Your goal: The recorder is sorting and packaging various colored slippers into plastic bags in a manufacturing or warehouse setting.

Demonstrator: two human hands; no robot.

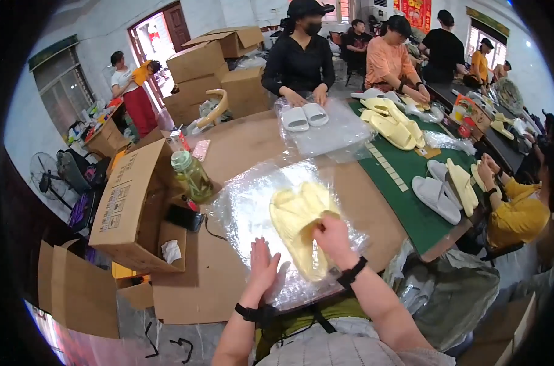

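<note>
A pair of pale yellow slippers (287, 218) lies on a stack of clear plastic bags (237, 204) in front of me. My right hand (334, 239) is closed on the strap of the nearer slipper, its fingertips curled at the opening. Flat on the bags to the left of the slippers rests my left hand (263, 266), fingers stretched out and holding nothing. The slippers overlap, and part of the right one is hidden behind my right hand.
An open cardboard box (130, 210), a phone (185, 218) and a green-lidded bottle (190, 174) stand on the left. Across the table, a person handles white slippers (305, 116) on more bags. Several slippers (392, 131) lie on the green mat (384, 204) at right.
</note>
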